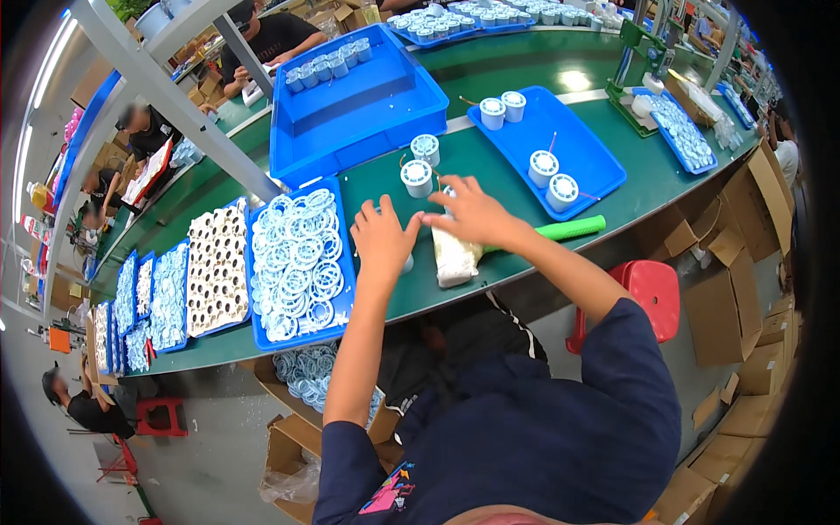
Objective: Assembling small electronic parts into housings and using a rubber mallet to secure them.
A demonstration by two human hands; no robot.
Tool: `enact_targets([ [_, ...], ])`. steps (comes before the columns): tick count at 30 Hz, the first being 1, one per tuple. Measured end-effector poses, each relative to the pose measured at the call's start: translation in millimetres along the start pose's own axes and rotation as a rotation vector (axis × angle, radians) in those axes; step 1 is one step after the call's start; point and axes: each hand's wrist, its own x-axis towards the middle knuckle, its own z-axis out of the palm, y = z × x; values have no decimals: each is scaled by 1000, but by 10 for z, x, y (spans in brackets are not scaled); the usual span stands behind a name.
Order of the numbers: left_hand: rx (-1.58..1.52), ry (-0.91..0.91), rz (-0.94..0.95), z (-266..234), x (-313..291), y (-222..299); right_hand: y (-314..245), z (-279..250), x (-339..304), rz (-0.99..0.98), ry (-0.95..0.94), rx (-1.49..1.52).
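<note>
My left hand (378,238) hovers over the green work table with fingers apart, its thumb pointing toward the other hand. A small pale part shows partly beneath it. My right hand (477,217) is spread too, its thumb close to the left thumb; a whitish part under its fingers is mostly hidden, so I cannot tell whether they touch it. Just below the right hand lies a mallet with a cream head (456,260) and a green handle (569,229). Beyond my hands stand two white round motor-like units with pale blue slotted tops, a nearer one (416,178) and a farther one (425,149).
A blue tray (577,140) at right carries several such units; a deep blue bin (359,114) holds more. To my left are trays of pale blue rings (297,262) and cream parts (217,267). A red stool (647,302) and cardboard boxes (726,289) stand at right.
</note>
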Motion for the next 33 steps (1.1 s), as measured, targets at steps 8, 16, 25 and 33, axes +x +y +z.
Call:
enact_targets([
  [8, -204, -168, -85, -42, 201, -111, 227, -69, 199, 59, 157, 94],
  [16, -115, -70, 135, -101, 498, 73, 406, -513, 1245, 3, -111, -150],
  [25, -491, -72, 196, 17, 818, 47, 227, -347, 662, -262, -41, 123],
  [33, -1184, -214, 46, -673, 840, 421, 455, -937, 511, -110, 163, 15],
])
